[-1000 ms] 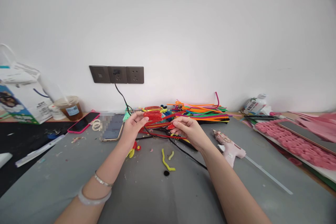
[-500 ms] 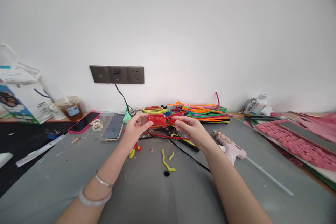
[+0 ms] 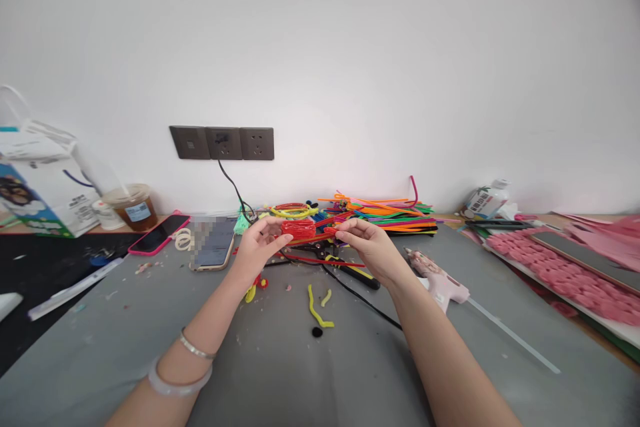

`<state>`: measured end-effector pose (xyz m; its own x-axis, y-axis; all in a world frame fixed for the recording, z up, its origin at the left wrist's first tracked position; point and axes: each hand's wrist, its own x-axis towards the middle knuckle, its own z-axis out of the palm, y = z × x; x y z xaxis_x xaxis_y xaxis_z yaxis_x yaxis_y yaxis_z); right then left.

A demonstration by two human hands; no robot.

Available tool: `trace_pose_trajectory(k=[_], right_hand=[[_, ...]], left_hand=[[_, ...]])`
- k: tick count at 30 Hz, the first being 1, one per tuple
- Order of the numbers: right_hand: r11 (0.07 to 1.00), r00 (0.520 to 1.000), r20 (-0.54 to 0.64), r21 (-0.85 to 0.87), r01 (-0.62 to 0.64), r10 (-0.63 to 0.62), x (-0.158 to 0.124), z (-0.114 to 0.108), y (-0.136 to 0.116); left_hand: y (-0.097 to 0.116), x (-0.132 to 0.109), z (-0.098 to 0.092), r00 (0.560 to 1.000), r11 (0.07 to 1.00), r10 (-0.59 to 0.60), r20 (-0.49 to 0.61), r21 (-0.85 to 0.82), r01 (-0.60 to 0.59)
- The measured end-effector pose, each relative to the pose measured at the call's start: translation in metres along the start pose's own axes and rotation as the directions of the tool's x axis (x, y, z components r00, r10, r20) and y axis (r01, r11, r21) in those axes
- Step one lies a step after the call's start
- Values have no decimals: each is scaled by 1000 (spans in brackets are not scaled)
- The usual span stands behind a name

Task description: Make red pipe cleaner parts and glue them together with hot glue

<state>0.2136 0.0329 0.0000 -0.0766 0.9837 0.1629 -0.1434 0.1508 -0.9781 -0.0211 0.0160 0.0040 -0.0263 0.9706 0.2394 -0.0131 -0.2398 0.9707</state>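
My left hand (image 3: 256,247) is closed around one end of a red bundle of pipe cleaner (image 3: 299,229), folded or wound into a compact block. With thumb and fingertips, my right hand (image 3: 371,250) pinches a small red pipe cleaner end (image 3: 330,231) just right of the block. Whether that end joins the block I cannot tell. Both hands are raised over the back of the grey work surface. Behind and below them lie pliers with black and yellow handles (image 3: 363,275) and loose red pipe cleaners (image 3: 345,262), partly covered.
Colourful pipe cleaners (image 3: 400,221) are heaped by the wall. A pink glue gun (image 3: 443,285) lies at right, beside pink flowery material (image 3: 560,273). Two phones, one pink-edged (image 3: 160,235), and a drink cup (image 3: 135,208) stand left. Yellow scraps (image 3: 316,310) and a black pompom (image 3: 317,332) lie in front.
The red block has turned slightly in my left hand. My right hand's fingertips have shifted a little to the right and down, still pinching the red end.
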Motion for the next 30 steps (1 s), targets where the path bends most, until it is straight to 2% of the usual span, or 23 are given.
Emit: trace_pose_trajectory(k=[11,17,20,24,30], right_hand=[[999,993,-114,48,-18,23,-1,3,-5],[999,999,-28,21,-28,29,-4,4,-8],[997,999,-10,71,-38,38,-5,7,-10],[988,997,14,133,-83,82,-6,10,-13],[984,993,2,131,-119,120,-5,8,-12]], left_hand=[[-4,1,0,1000,1000,8,25,19,-9],[-3,0,1,1000,999,-4,26,34,3],[-4,0,0,999,1000,-18,32,23,18],[-6,0,-1,997,1000,-21,74,13,20],[-9,-1,0,990,1000,-23,140,-7,24]])
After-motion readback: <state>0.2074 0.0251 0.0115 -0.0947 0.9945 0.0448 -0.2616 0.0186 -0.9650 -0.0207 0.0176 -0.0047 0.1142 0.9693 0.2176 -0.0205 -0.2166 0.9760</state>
